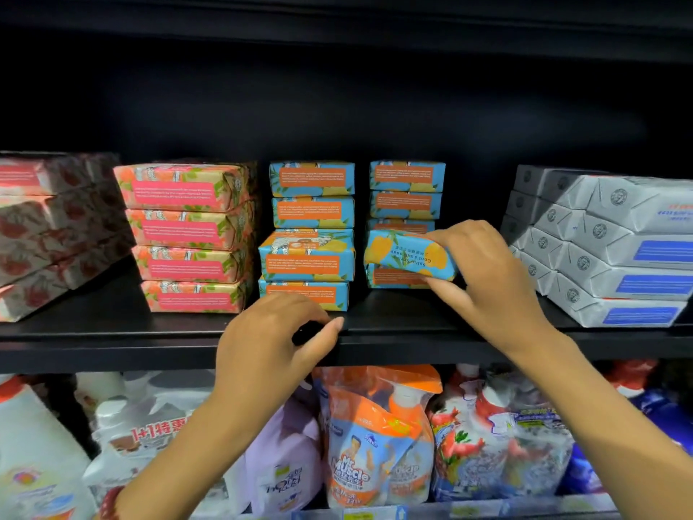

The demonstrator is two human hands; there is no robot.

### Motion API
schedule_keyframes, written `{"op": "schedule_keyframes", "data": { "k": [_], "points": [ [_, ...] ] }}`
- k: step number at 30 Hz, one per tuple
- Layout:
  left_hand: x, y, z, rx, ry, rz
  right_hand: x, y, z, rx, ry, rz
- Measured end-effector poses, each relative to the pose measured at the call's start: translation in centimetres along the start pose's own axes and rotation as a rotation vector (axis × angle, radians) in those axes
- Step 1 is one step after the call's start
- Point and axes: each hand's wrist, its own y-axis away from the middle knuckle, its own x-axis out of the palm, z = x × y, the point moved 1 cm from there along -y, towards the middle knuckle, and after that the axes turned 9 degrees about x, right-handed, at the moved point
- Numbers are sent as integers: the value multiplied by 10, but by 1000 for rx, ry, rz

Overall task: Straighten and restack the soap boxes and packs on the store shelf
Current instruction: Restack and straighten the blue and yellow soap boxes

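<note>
the right hand (pixel 483 279) gripped a tilted pack (pixel 408 257) that might slip and topple its stack (pixel 407 189), the left hand (pixel 277 332) curled by the shelf (pixel 112 343), hold unclear.

Two bare arms reach up and forward.
The left hand (pixel 277 332) is lower, its fingers curled. The right hand (pixel 483 279) is higher and grips a soap pack (pixel 407 255) between thumb and fingers.
</note>
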Motion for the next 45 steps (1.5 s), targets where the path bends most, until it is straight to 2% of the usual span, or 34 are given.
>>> {"op": "schedule_keyframes", "data": {
  "k": [2, 4, 6, 7, 9, 11, 13, 16, 19, 21, 23, 25, 28, 30, 33, 37, 39, 41, 45],
  "points": [
    [-1, 1, -1, -26, 98, -52, -7, 10, 3, -30, -58, -95],
    [-4, 0, -3, -89, 296, -158, -13, 18, 9, -103, -96, -214],
    [-9, -8, -8, -252, 578, -229, -18, 22, 17, -232, -121, -316],
    [-11, -14, -11, -375, 786, -223, -20, 24, 21, -302, -113, -348],
    [-15, -24, -16, -589, 1112, -97, -18, 25, 30, -420, -79, -399],
    [-14, -27, -19, -614, 1212, 34, -11, 27, 39, -496, -61, -450],
    [-13, -24, -22, -569, 1218, 47, -4, 29, 45, -534, -59, -453],
    [-13, -15, -24, -546, 1242, -49, -3, 31, 44, -479, -79, -305],
    [-18, -14, -22, -401, 1065, -156, -15, 29, 43, -306, -227, -154],
    [-20, -15, -22, -286, 971, -154, -24, 24, 44, -166, -321, -111],
    [-19, -17, -20, -200, 937, -137, -29, 17, 44, -42, -389, 5],
    [-17, -18, -19, -136, 932, -123, -30, 11, 46, -13, -398, 103],
    [-16, -20, -19, -59, 865, -111, -29, 7, 50, -89, -362, 72],
    [-18, -22, -18, -14, 760, -106, -29, 8, 53, -172, -313, -45],
    [-23, -24, -18, -62, 693, -18, -25, 14, 53, -321, -173, -251],
    [-32, -25, -21, -121, 691, 14, -18, 20, 52, -420, -108, -344],
    [-33, -28, -20, -114, 659, 15, -18, 20, 50, -427, -111, -291],
    [-35, -27, -20, -74, 580, -7, -22, 18, 48, -378, -167, -164],
    [-41, -30, -21, 178, 338, -86, -33, 14, 49, -80, -365, 29]
  ]
}}
